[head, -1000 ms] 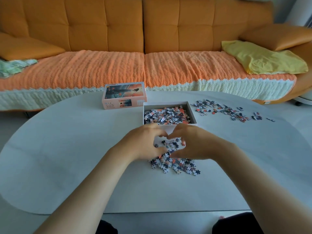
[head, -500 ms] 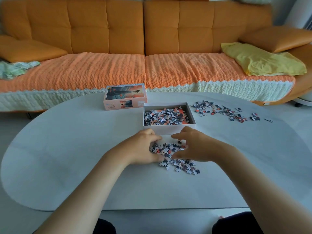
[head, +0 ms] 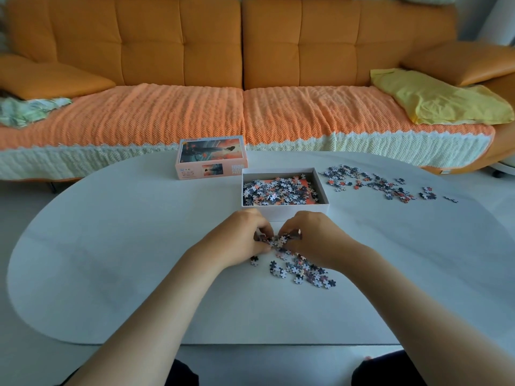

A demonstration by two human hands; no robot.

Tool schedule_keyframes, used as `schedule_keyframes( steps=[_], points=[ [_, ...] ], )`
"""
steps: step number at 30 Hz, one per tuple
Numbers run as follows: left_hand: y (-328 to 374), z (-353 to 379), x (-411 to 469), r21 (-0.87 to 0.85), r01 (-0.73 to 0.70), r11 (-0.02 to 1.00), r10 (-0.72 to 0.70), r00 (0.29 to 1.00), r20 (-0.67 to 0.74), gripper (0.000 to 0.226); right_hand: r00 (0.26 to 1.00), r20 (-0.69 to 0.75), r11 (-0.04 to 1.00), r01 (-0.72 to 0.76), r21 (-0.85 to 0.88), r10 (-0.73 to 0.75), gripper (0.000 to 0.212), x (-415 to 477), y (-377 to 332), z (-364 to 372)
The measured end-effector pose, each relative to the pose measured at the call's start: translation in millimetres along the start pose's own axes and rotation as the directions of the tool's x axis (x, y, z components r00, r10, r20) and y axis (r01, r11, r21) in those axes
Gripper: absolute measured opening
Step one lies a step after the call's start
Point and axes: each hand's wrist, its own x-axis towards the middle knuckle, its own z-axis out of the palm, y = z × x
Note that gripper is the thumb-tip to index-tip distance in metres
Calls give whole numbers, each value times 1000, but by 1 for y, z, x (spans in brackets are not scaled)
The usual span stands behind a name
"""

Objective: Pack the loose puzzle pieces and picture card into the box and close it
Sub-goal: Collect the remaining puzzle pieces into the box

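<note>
From the head camera I see my left hand [head: 242, 238] and right hand [head: 315, 238] drawn together on the white table [head: 111, 246], fingers curled inward, clutching a bunch of puzzle pieces [head: 278, 241] between them just in front of the open box [head: 284, 212]. A near pile [head: 303, 271] of pieces lies on the table under and behind my right hand. The box tray already holds many pieces, with a flat orange sheet [head: 306, 181] showing beneath them. A far scatter [head: 370, 183] of pieces lies to the box's right. The lid [head: 211, 157] rests picture-up, left of the box and behind it. An orange sofa [head: 181, 51] stands beyond the table.
</note>
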Motion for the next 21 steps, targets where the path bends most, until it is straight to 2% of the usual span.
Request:
schedule_keyframes(
  steps=[3, 8, 12, 16, 18, 21],
  points=[
    [0, 0, 0, -59, 16, 998, -18, 1000, -25, 19, 1000, -20, 1000, -17, 26, 18, 19, 2, 4, -2],
    [4, -13, 7, -253, 20, 967, -52, 991, -121, 15, 996, -74, 991, -38, 132, 48, 16, 4, 5, -20],
    [7, -25, 26, -321, -14, 947, -82, 955, -284, 18, 960, -266, 965, -17, 262, 89, 15, 16, 7, -35],
    [1, -23, 43, -237, -5, 971, -101, 897, -431, 20, 880, -446, 938, 2, 347, 163, 17, 31, 15, -39],
    [-2, -17, 48, -125, 2, 992, -54, 908, -416, 25, 860, -483, 946, 2, 325, 165, 18, 36, 17, -36],
    [-3, -8, 53, -49, -13, 999, -6, 925, -380, 32, 879, -465, 977, -2, 212, 103, 20, 42, 19, -30]
  ],
)
